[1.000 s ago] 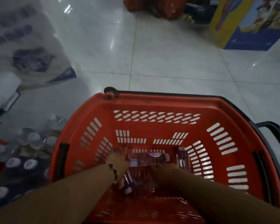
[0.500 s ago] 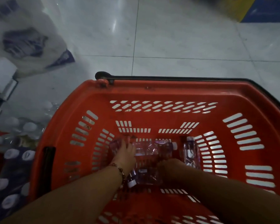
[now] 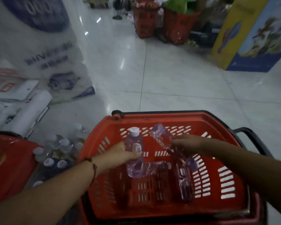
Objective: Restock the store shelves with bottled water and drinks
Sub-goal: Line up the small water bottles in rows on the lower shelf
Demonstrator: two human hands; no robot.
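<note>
A red plastic shopping basket [image 3: 224, 127] stands on the floor below me. My left hand [image 3: 122, 152] grips a clear water bottle [image 3: 135, 143] with a white cap, held upright above the basket. My right hand [image 3: 187, 142] grips a second clear bottle [image 3: 161, 135], tilted with its far end up and to the left. Two more bottles lie on the basket floor: one lies across the middle [image 3: 154, 167], another [image 3: 184, 184] lies lengthwise on the right.
A shrink-wrapped pack of capped water bottles [image 3: 58, 146] sits on the floor left of the basket. White printed sacks [image 3: 39, 59] pile up at far left. Two more red baskets [image 3: 161, 23] and a yellow-blue display stand [image 3: 253, 38] are at the back. Pale floor tiles lie between.
Both hands were down in the basket on the lying bottles; each has lifted one bottle up and out. The camera has tilted up, showing more of the aisle.
</note>
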